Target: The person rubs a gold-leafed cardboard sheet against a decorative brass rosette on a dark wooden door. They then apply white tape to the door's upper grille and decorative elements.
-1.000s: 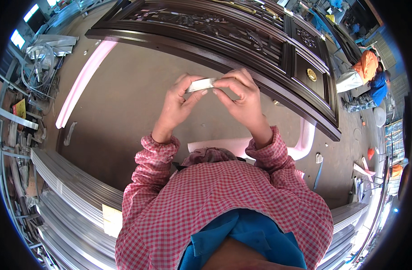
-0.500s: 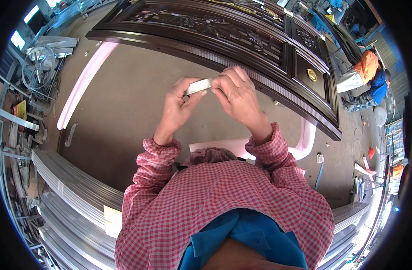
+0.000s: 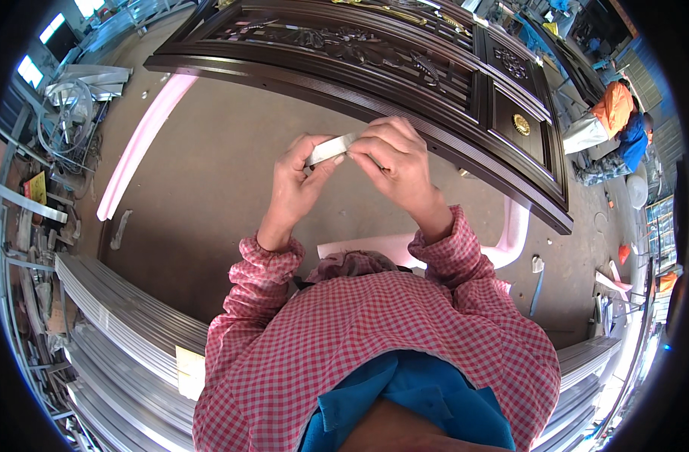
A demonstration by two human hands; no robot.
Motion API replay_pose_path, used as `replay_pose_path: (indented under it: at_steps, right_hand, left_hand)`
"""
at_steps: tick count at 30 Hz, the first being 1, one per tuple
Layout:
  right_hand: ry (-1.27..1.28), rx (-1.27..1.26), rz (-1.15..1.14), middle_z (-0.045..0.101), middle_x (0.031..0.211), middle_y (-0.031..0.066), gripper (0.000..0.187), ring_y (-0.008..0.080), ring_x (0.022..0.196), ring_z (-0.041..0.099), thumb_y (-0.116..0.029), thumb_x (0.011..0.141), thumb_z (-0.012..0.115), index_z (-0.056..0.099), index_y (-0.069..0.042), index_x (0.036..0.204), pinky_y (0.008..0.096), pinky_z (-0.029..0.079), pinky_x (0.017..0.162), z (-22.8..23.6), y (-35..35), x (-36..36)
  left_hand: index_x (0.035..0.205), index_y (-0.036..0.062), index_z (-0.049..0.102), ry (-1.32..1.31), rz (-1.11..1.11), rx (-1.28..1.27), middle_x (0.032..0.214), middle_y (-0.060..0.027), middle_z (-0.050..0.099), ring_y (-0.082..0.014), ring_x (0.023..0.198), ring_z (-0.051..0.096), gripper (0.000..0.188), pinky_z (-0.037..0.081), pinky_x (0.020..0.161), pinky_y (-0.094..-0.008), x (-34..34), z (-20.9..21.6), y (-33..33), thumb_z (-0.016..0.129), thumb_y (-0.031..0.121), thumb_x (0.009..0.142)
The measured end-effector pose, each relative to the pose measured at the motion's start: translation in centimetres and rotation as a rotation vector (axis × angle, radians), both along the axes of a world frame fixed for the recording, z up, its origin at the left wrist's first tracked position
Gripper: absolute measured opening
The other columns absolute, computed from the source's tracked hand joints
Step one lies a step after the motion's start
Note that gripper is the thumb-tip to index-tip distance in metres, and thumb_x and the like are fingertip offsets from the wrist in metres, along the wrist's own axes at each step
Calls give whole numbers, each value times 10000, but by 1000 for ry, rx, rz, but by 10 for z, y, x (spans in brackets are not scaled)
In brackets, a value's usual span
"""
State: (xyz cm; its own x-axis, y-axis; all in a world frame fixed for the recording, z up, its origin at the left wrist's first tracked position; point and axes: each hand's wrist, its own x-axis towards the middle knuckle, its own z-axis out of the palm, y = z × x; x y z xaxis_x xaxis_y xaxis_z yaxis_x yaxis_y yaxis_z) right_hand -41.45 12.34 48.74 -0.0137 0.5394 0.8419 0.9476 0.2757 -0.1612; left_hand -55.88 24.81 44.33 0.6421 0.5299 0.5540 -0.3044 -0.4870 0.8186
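Between my hands is a narrow whitish band, which looks like a roll of tape point(image 3: 329, 151) seen edge-on. My left hand point(image 3: 296, 177) is closed round its left end, thumb below and fingers behind. At its right end, the bent fingers of my right hand point(image 3: 393, 162) pinch the edge, partly covering it. Whether a loose tape end lies between those fingertips is too small to tell. Beyond my hands, a dark brown carved door panel point(image 3: 344, 87) lies raised above the floor; my right hand overlaps its near edge in the picture.
Pink foam strips point(image 3: 145, 143) lie under the panel's left end and at its right. Stacked grey metal profiles point(image 3: 126, 301) stand at lower left, more at lower right. Scrap and wire crowd the left side. At far right, people in orange point(image 3: 614, 111) and blue point(image 3: 634, 145) clothing bend down.
Both hands and the roll stay nearly in place. My right fingers shift slightly left along the roll's edge, and my left hand drops a little.
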Motion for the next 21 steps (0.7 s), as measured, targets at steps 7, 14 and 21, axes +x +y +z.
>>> replay_pose_path:
  at_steps: [7,14,21]
  right_hand:
    - [60,-126,-20,633,816,59,200,241,792,614,-13,680,805,671,-40,828,348,503,687,0,-4,0]
    - [173,25,89,643,859,54,206,232,800,616,-1,708,780,677,-59,877,338,510,651,-1,-4,-3]
    - [1,-38,68,636,851,42,179,234,814,617,-65,728,778,663,-61,865,341,526,680,9,-11,-1]
  left_hand:
    - [1067,18,670,-81,-15,-132,865,-39,619,-120,789,563,225,449,700,-256,-3,-3,-4,720,9,848]
    - [1092,23,674,-50,49,126,875,-61,627,-162,786,589,271,470,708,-272,-7,6,-9,732,11,828]
    - [1081,19,677,-49,58,196,858,-68,618,-165,772,590,265,472,699,-276,-8,12,-12,736,11,822]
